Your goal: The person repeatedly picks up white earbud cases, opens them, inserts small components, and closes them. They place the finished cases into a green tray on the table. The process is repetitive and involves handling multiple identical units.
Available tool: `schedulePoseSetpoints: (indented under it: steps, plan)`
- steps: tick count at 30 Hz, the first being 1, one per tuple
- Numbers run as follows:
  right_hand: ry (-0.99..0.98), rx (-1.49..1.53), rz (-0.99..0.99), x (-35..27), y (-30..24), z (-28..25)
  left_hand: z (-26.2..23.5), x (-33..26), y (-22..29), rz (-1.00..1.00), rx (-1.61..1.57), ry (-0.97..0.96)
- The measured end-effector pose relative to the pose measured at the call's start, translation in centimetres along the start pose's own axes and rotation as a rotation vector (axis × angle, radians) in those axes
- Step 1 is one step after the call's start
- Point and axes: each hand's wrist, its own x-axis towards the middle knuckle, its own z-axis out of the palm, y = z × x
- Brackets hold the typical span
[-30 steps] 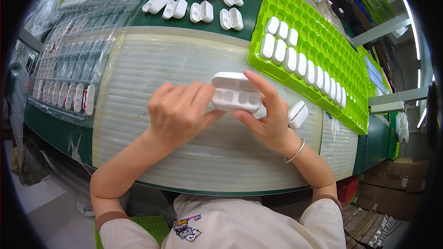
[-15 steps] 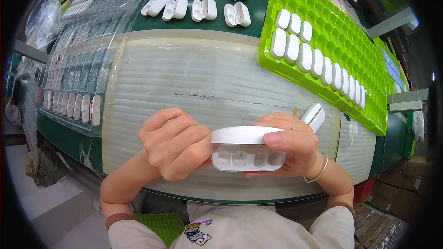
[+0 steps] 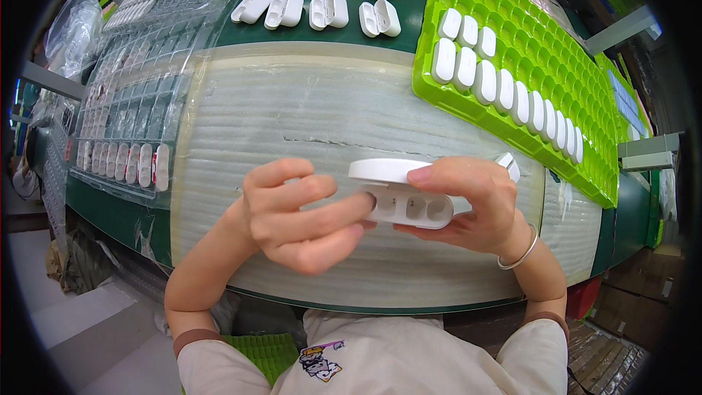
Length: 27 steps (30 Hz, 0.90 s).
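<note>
A white earbud charging case (image 3: pixel 411 208) is held above the bench mat, its lid raised and its wells facing me. My right hand (image 3: pixel 472 194) grips its right side, thumb on the lid and fingers beneath. At the left end, my left hand (image 3: pixel 303 216) has its fingers curled, one fingertip at the leftmost well and the thumb partly hidden by the lower edge. Whether something small sits between those fingers is not visible. Behind my right hand lies another white case (image 3: pixel 510 164), mostly covered.
Closed white cases stand in a green tray (image 3: pixel 461 101) at right. Several open cases (image 3: pixel 329 11) rest on the green bench at the back. Clear plastic trays (image 3: pixel 139 110) on the left hold white pieces, some with red marks. A foam mat (image 3: pixel 241 117) covers the middle.
Both hands and the case have moved up and slightly right. My left fingers have loosened from a tight curl, and one now reaches to the leftmost well.
</note>
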Motion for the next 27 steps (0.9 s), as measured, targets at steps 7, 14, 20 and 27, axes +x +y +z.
schedulePoseSetpoints:
  steps: [7,14,20,27]
  plan:
    - [0.02,0.017,0.131,-0.2,0.1,-0.3,-1.5,0.9,0.3,-0.007,0.205,-0.136]
    - [0.065,0.059,0.005,-0.8,1.1,0.0,-1.7,0.0,0.2,-0.109,0.149,0.038]
    - [0.068,0.058,0.043,-0.8,0.8,0.0,-1.3,-0.4,0.4,-0.068,0.174,0.054]
    - [0.16,-0.007,0.1,-0.7,1.1,0.2,-2.5,0.3,1.0,-0.045,0.182,-0.022]
